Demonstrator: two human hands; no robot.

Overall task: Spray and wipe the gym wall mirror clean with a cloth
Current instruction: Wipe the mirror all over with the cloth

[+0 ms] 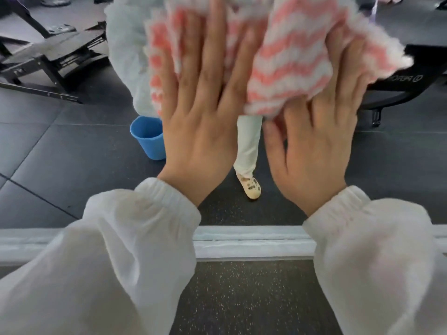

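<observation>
I see both hands raised flat against the mirror [72,151], backs toward me, white sleeves [125,238] bunched at the wrists. My left hand [200,131] lies with its fingers [191,76] straight and slightly spread, pointing to 12 o'clock, pressing the pink-and-white zigzag cloth [287,68] onto the glass; the fingertips blur into the fabric, so I cannot tell exactly where they end. My right hand [316,153] sits just beside it at 3 o'clock, fingers also extended and a little apart, pressing the lower right part of the cloth, with the thumb touching the cloth's bottom edge at about 10 o'clock from the palm. The cloth is crumpled and spread across the top centre of the view, above and partly under both hands, one corner sticking out toward 2 o'clock. In the mirror's reflection I make out a blue bucket [147,139] at 9 o'clock from the left hand, a pale trouser leg [248,146] and a patterned shoe [250,187] between the two wrists, and dark gym equipment [48,56] at 10 o'clock. A pale strip [251,245] runs along the mirror's bottom edge, and below it at 6 o'clock lies speckled dark floor [254,298]
</observation>
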